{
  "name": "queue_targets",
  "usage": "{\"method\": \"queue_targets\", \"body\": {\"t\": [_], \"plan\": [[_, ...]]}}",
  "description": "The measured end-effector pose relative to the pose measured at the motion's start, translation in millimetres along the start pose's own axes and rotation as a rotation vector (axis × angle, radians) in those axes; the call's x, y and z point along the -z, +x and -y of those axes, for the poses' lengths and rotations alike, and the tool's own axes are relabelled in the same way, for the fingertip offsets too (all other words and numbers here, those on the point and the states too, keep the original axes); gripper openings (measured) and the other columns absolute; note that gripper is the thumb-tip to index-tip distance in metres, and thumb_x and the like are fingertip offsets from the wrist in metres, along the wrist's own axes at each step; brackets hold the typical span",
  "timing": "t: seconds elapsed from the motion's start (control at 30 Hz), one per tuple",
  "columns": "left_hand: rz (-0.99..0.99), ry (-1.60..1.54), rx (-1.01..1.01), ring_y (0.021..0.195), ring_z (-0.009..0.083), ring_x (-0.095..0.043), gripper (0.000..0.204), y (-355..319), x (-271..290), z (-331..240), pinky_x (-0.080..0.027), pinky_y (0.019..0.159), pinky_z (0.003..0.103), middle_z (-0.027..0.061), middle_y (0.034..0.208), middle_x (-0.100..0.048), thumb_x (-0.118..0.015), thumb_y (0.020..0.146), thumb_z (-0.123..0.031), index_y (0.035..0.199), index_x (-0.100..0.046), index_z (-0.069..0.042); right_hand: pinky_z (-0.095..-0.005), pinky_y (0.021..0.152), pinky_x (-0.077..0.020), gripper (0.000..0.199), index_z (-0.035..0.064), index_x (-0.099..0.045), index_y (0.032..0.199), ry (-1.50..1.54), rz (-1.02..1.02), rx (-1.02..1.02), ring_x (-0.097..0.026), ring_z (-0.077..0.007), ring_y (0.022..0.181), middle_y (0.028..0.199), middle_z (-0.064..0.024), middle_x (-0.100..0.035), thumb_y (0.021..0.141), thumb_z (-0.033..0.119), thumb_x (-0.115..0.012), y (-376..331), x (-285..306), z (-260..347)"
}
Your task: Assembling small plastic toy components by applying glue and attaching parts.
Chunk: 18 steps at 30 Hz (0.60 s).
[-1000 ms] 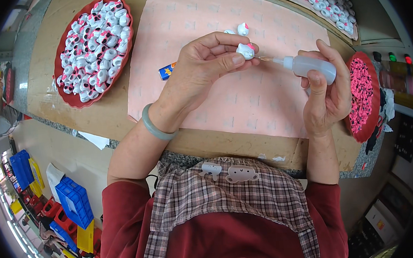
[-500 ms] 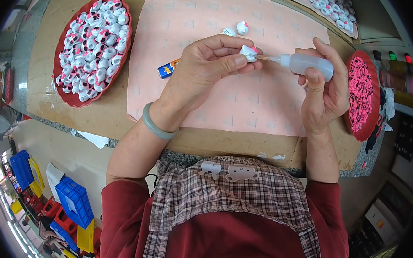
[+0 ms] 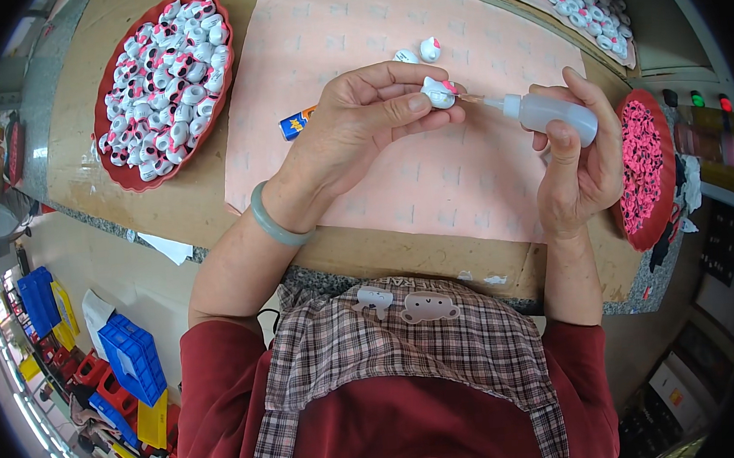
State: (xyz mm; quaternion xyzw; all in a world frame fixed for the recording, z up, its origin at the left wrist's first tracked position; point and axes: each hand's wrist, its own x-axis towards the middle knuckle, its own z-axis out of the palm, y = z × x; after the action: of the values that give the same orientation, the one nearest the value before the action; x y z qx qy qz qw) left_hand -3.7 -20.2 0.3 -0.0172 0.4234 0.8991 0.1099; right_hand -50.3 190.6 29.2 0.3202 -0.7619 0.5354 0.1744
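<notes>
Between the thumb and fingers of my left hand (image 3: pixel 367 114) is a small white cat-head figure (image 3: pixel 438 93) with pink on one side. My right hand (image 3: pixel 579 159) grips a translucent squeeze bottle (image 3: pixel 557 119) with a thin nozzle. The nozzle tip points left at the figure's pink part, very near it; whether they touch I cannot tell. Just beyond my left fingers, two similar figures lie on the pink sheet (image 3: pixel 457 180): one upright white figure (image 3: pixel 430 49) with a pink patch, and one partly hidden white figure (image 3: pixel 406 56).
A red scalloped tray (image 3: pixel 104 120) heaped with white-and-pink figures stands at the left. Another red tray (image 3: pixel 667 165) of small pink-and-black pieces is at the right. A blue-and-orange packet (image 3: pixel 294 125) lies beside my left wrist. More white figures (image 3: pixel 577 12) sit at the far right.
The bottle and right hand have shifted slightly right, drawing the nozzle back a little from the figure. The left hand has turned the figure slightly, showing more of its pink part.
</notes>
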Motion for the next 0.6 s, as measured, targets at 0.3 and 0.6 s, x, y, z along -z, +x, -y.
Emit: {"method": "queue_targets", "body": {"t": [0.3, 0.6], "plan": [[0.046, -0.104, 0.023, 0.104, 0.0244, -0.060, 0.033, 0.8, 2.0, -1.4, -0.048, 0.093, 0.029, 0.0217, 0.115, -0.057, -0.054, 0.089, -0.006, 0.120, -0.051, 0.004, -0.0221, 0.063, -0.0503, 0.034, -0.0048, -0.052, 0.115, 0.017, -0.002, 0.014, -0.063, -0.0141, 0.072, 0.092, -0.0149, -0.065, 0.088, 0.013, -0.059, -0.2, -0.7, -1.0], [0.052, -0.092, 0.031, 0.105, 0.0248, -0.059, 0.033, -0.2, 0.9, -2.7, -0.048, 0.093, 0.030, 0.0220, 0.116, -0.057, -0.052, 0.089, -0.005, 0.121, -0.050, 0.004, -0.0178, 0.054, -0.0455, 0.033, -0.0033, -0.053, 0.116, 0.068, -0.008, -0.013, -0.055, -0.0075, 0.060, 0.087, -0.0131, -0.066, 0.089, 0.014, -0.057, -0.6, -2.9, 0.8]]}}
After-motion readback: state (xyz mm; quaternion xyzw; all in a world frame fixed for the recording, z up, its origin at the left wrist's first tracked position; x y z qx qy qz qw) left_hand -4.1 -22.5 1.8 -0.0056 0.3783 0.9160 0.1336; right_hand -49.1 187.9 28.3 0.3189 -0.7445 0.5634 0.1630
